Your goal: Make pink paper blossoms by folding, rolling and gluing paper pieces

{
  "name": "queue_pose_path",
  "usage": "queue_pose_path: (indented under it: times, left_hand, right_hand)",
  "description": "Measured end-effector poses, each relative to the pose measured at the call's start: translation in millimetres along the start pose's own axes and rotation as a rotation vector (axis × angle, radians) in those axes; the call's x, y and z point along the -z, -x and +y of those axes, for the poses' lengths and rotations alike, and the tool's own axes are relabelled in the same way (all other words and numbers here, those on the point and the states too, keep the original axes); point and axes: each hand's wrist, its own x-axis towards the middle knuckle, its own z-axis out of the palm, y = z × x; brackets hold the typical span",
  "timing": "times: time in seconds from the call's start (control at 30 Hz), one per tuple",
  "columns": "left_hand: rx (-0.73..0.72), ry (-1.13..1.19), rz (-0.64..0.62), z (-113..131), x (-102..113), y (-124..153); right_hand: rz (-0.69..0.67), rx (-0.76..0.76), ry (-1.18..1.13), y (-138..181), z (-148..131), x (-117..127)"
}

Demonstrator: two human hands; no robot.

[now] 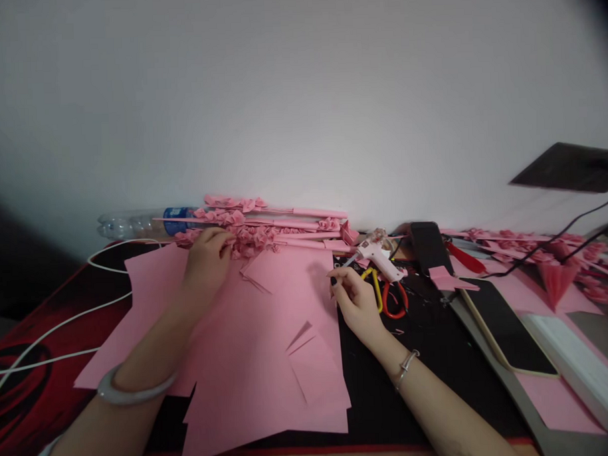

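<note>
My left hand (pixel 208 261) reaches over the far left part of the pink paper sheets (pixel 249 363), its fingers bent together against a bunch of pink paper flowers (pixel 254 240). Whatever those fingers hold is hidden. At the right edge of the sheets, my right hand (pixel 356 302) is closed in a pinch, thumb toward the fingers; what is in it is too small to make out. Small folded pink paper pieces (pixel 308 361) lie on the sheets. Just beyond the right hand are a white glue gun (pixel 382 258) and scissors (pixel 396 301) with red handles, beside a yellow-handled tool (pixel 374 285).
A clear plastic bottle (pixel 134 224) lies by the wall at the left, near white cables (pixel 53 323). To the right are a black phone-like device (pixel 427 243), a phone (pixel 511 327), a white box (pixel 578 371) and more paper flowers (pixel 594 264). Dark cords (pixel 544 246) cross there.
</note>
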Motion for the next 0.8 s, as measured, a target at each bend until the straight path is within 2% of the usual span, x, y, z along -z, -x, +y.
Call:
queue_pose_path:
  times: [0.3, 0.8]
  left_hand:
    - [-0.034, -0.026, -0.059, -23, -14, 0]
    - [-0.008, -0.047, -0.086, -12, -10, 0]
  right_hand:
    - [0.000, 0.008, 0.002, 0, 0, 0]
    - [0.004, 0.004, 0.015, -1, -1, 0]
